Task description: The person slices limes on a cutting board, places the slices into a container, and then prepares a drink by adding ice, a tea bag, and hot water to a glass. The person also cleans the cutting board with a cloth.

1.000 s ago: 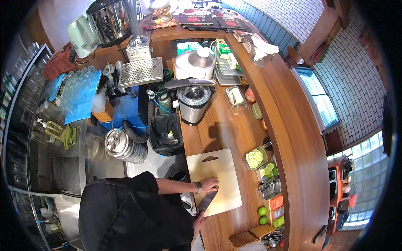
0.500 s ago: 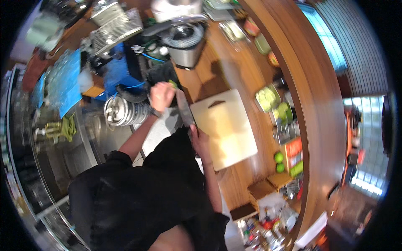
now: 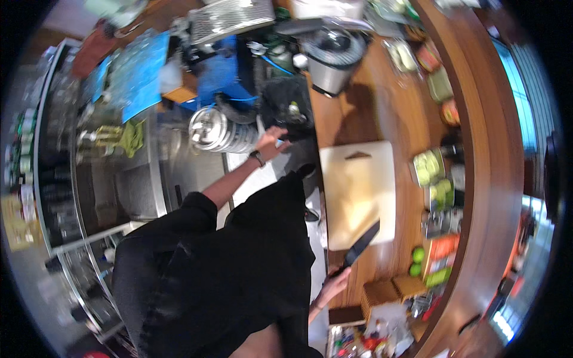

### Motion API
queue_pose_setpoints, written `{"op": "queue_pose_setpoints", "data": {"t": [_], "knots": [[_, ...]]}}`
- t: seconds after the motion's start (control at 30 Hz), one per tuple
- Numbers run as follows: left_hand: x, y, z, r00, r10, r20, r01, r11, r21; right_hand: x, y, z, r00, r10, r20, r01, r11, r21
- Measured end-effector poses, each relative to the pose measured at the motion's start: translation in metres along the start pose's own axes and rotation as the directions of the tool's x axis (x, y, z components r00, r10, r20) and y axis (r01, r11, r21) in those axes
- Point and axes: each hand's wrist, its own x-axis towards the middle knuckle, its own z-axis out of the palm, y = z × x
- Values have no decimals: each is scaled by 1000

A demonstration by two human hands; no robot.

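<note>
My right hand (image 3: 335, 286) is wrapped round the dark handle of a kitchen knife (image 3: 363, 241). The blade points away from me and to the right, over the near end of a white cutting board (image 3: 382, 179). No food lies on the board, which has a dark handle slot at its far end. My left hand (image 3: 272, 143), a watch on its wrist, reaches out over the floor with fingers apart and nothing held. Just beyond it stands a black bin (image 3: 277, 98) with some pale green scraps inside.
A steel keg (image 3: 209, 129) stands left of my left hand. On the wooden counter are a steel blender-like appliance (image 3: 331, 65), containers of cut green produce (image 3: 427, 167), limes (image 3: 416, 255) and a wooden box (image 3: 379, 292). A raised wooden ledge (image 3: 498, 149) bounds the right side.
My right hand has brought the knife from the board's left edge toward its near end. My left hand has dropped away from the blade; the green piece by its fingers is gone from there.
</note>
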Motion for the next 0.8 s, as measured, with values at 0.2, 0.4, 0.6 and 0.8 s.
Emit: {"op": "queue_pose_setpoints", "data": {"t": [0.2,0.4,0.6,0.8], "knots": [[-42,2,-114,957,-253,-144,258,966,13,14,-47,45,952,61,300,-65,998,4],[-108,-119,-214,787,-374,-490,540,802,255,0,-80,123,844,-223,489,290,955,-64],[-198,-354,-331,296,-642,-707,955,216,204,-16,-97,165,808,-57,587,258,929,-264],[-267,-520,-390,102,-862,-496,969,-28,247,-46,-179,256,722,-57,689,478,761,-438]]}}
